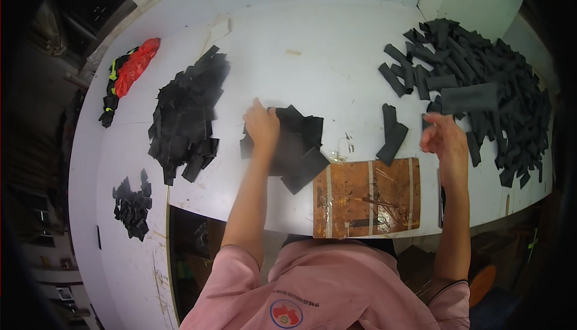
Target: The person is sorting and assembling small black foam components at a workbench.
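My left hand (262, 128) is over the left edge of a middle pile of flat black fabric-like pieces (294, 141). Its thumb and fingers are apart, with no piece visibly gripped. My right hand (448, 144) hovers at the near left side of a large heap of dark grey folded strips (463, 60). Its fingers are bent but spaced apart. Just beyond its fingertips is a wider grey strip (470, 99); whether they touch it is unclear. Two or so loose grey strips (392, 135) lie left of my right hand, one reaching the wooden board's far edge.
A worn brown wooden board (396, 195) with pale bands lies at the table's near edge. Left of the middle pile are a tall black heap (186, 114) and a small pile of black scraps (133, 207). A red plastic bag (137, 69) lies at the far left.
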The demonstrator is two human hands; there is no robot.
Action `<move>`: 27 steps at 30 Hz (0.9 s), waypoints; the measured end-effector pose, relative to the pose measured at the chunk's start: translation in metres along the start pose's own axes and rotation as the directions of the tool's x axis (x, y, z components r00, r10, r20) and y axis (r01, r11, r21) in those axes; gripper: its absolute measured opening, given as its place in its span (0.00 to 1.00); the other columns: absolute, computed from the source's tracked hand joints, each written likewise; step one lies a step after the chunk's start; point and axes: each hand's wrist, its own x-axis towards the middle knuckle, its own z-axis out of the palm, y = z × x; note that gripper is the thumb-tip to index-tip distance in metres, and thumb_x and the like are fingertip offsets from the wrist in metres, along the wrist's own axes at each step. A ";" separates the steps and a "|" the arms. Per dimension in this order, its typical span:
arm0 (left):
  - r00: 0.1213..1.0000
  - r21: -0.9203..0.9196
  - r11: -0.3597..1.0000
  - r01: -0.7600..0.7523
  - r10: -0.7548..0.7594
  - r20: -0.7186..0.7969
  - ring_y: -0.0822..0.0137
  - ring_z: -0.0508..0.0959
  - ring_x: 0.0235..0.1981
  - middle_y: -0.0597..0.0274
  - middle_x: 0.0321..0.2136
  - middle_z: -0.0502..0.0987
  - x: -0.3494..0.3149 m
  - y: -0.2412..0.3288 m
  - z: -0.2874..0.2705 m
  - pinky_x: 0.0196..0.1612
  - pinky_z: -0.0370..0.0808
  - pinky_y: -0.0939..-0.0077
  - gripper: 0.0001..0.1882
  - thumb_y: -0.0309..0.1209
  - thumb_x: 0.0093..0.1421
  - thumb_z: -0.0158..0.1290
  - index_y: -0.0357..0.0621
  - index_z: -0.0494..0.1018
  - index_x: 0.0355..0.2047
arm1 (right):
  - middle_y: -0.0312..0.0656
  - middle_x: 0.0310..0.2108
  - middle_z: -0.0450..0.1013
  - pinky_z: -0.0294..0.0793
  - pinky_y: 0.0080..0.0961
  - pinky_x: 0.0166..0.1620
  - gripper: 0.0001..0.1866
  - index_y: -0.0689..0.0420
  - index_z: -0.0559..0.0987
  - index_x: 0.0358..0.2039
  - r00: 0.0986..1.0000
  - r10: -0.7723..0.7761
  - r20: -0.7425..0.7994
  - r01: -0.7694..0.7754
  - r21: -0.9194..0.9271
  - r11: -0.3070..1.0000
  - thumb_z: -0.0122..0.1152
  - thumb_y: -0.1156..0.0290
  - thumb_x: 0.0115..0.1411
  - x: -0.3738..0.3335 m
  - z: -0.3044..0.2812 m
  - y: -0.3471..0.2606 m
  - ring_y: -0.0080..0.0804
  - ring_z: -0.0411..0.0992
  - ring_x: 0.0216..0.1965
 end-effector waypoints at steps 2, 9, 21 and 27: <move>0.989 0.103 0.990 0.100 -0.110 0.095 0.48 0.71 0.37 0.45 0.33 0.72 0.018 -0.028 0.014 0.39 0.68 0.61 0.17 0.28 0.49 0.52 0.34 0.68 0.40 | 0.34 0.15 0.64 0.59 0.14 0.22 0.21 0.63 0.71 0.33 0.997 0.055 -0.053 -0.059 -0.073 0.996 0.38 0.57 0.61 -0.011 -0.009 0.032 0.17 0.61 0.18; 0.943 -0.225 0.919 -0.323 0.333 0.008 0.54 0.71 0.31 0.52 0.25 0.72 0.021 -0.021 -0.010 0.34 0.68 0.66 0.04 0.21 0.43 0.52 0.39 0.71 0.23 | 0.35 0.15 0.66 0.63 0.15 0.23 0.13 0.62 0.73 0.26 0.869 0.435 0.234 -0.368 -0.280 0.887 0.50 0.64 0.56 -0.107 -0.005 0.042 0.20 0.65 0.19; 0.346 -0.918 0.364 -0.158 0.891 0.294 0.56 0.70 0.37 0.56 0.31 0.74 -0.063 0.056 -0.168 0.40 0.66 0.68 0.03 0.24 0.49 0.52 0.40 0.68 0.22 | 0.46 0.31 0.68 0.68 0.29 0.30 0.20 0.62 0.69 0.40 0.845 -0.443 0.299 0.534 -0.486 0.692 0.61 0.72 0.46 -0.124 0.092 0.008 0.40 0.69 0.29; 0.785 -0.902 0.320 0.291 0.459 0.416 0.74 0.70 0.29 0.58 0.27 0.73 -0.127 0.060 -0.143 0.33 0.67 0.82 0.03 0.22 0.53 0.50 0.36 0.69 0.28 | 0.41 0.23 0.68 0.67 0.24 0.28 0.09 0.62 0.75 0.27 0.956 -0.153 0.250 0.207 -0.207 0.956 0.57 0.82 0.41 -0.130 0.080 0.025 0.35 0.69 0.25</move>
